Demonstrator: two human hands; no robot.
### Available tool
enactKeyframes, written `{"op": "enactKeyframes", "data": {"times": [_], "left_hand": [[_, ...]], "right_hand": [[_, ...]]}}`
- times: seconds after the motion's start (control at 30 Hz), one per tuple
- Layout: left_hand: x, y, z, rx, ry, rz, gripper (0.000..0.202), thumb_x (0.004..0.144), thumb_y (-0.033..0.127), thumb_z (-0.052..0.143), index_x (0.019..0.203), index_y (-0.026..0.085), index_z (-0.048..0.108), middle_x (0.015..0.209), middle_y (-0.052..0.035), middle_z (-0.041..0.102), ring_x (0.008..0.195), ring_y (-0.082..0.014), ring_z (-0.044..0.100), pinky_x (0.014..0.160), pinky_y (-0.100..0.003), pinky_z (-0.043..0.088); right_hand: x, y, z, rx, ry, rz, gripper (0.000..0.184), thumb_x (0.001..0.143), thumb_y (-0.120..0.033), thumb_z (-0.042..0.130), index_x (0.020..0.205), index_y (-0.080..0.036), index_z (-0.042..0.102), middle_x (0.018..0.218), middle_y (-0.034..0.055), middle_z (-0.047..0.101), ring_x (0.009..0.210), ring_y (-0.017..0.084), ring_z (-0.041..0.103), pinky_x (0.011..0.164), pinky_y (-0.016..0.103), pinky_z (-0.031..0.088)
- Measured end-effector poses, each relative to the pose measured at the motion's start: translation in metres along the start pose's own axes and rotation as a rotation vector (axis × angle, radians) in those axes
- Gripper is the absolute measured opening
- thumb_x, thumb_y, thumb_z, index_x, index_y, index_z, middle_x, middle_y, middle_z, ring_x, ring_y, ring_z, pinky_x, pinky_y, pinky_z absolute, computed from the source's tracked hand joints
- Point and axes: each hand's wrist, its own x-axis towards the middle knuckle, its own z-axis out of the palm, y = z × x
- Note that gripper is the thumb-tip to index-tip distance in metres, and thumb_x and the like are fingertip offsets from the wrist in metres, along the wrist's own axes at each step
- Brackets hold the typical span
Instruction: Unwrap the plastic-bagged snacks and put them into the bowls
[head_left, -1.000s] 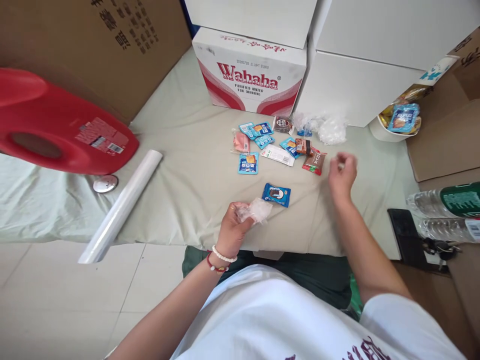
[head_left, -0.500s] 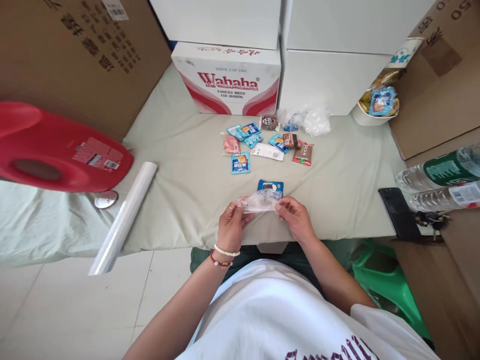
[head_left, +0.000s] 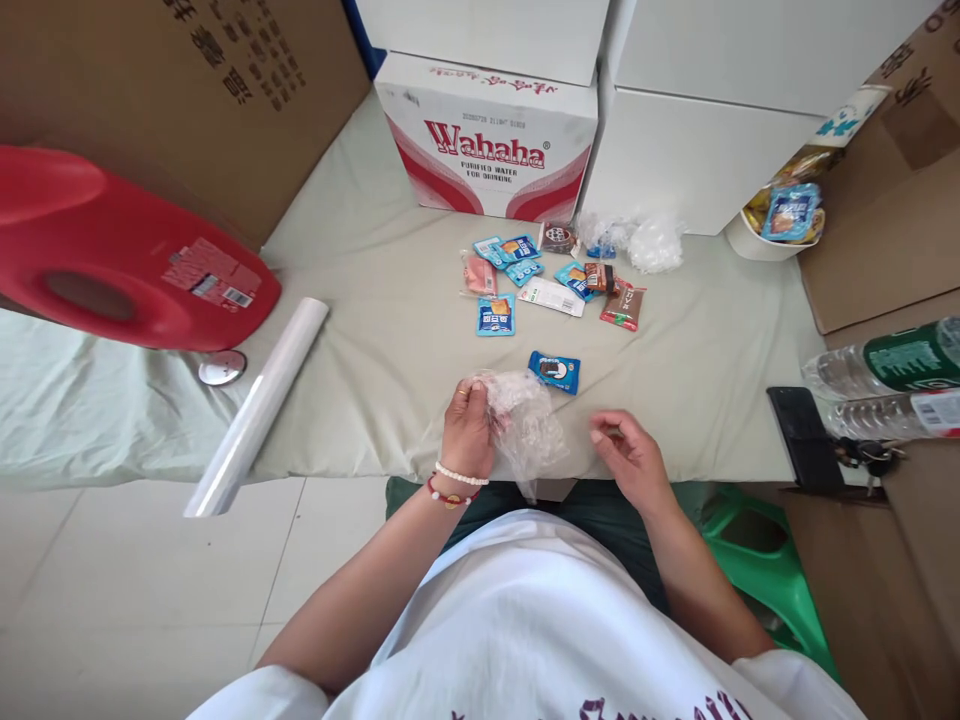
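Observation:
My left hand (head_left: 469, 425) pinches one edge of a crumpled clear plastic bag (head_left: 529, 425), which hangs loosely to the right over the table's front edge. To the right of the bag, my right hand (head_left: 631, 455) is held with its fingers loosely curled and apart, touching nothing. Just beyond the bag lies a blue snack packet (head_left: 554, 371) flat on the cloth. Farther back sits a loose group of small snacks: a light-blue packet (head_left: 496, 315), a pink packet (head_left: 479, 275), a white packet (head_left: 551, 297) and a brown-and-red packet (head_left: 622, 304).
A Wahaha carton (head_left: 487, 150) stands at the back, with crumpled clear plastic (head_left: 654, 244) near it. On the left are a red jug (head_left: 142, 260) and a plastic roll (head_left: 259, 405). A phone (head_left: 804, 435), bottles (head_left: 911, 358) and a white snack tub (head_left: 769, 245) are at right.
My right hand has let go of the plastic bag and moved right. The bag now dangles from my left hand, and the blue packet behind it is fully visible. The view has shifted slightly.

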Motion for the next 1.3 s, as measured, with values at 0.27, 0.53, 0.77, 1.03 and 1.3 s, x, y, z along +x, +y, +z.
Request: {"op": "enactKeyframes", "data": {"times": [0.27,0.53,0.77,1.03,1.3], "left_hand": [[-0.020,-0.002,0.006,0.245,-0.241,0.003,0.049,0.081,0.069,0.074,0.089,0.023,0.061,0.052,0.0095,0.048,0.040,-0.0073,0.037,0.039,-0.023,0.027],[-0.023,0.004,-0.016,0.181,-0.246,-0.207,0.057,0.070,0.072,0.080,0.077,0.022,0.053,0.057,0.0090,0.049,0.039,-0.0052,0.036,0.035,-0.020,0.027],[-0.024,-0.002,-0.012,0.173,-0.222,-0.102,0.050,0.080,0.071,0.072,0.083,0.024,0.054,0.067,0.0042,0.062,0.043,-0.0096,0.050,0.041,-0.023,0.036],[-0.034,-0.002,0.001,0.365,-0.299,0.055,0.033,0.082,0.054,0.076,0.086,0.023,0.070,0.082,-0.0030,0.068,0.073,-0.0182,0.062,0.062,-0.030,0.056],[-0.014,0.002,-0.011,0.210,-0.039,-0.009,0.034,0.086,0.053,0.070,0.087,0.024,0.054,0.078,0.0019,0.066,0.059,-0.0128,0.062,0.051,-0.023,0.046]], "right_hand": [[0.050,-0.029,0.025,-0.025,-0.173,-0.246,0.025,0.097,-0.051,0.066,0.096,-0.027,0.076,0.110,0.0072,0.072,0.108,0.026,0.065,0.103,0.047,0.053],[0.086,-0.019,0.011,0.396,-0.093,0.199,0.044,0.078,-0.067,0.077,0.087,-0.025,0.068,0.079,0.0015,0.066,0.071,0.018,0.059,0.063,0.030,0.054],[0.073,-0.016,0.014,0.040,0.224,0.073,0.036,0.088,-0.060,0.068,0.094,-0.024,0.066,0.084,0.0021,0.064,0.078,0.018,0.059,0.067,0.028,0.052],[0.047,-0.033,0.063,0.124,-0.100,0.061,0.028,0.087,-0.052,0.072,0.088,-0.024,0.072,0.094,0.0041,0.066,0.087,0.019,0.064,0.075,0.030,0.054],[0.055,-0.024,0.051,0.345,0.055,0.199,0.035,0.081,-0.059,0.074,0.086,-0.025,0.066,0.081,0.0007,0.064,0.078,0.018,0.060,0.076,0.032,0.056]]}}
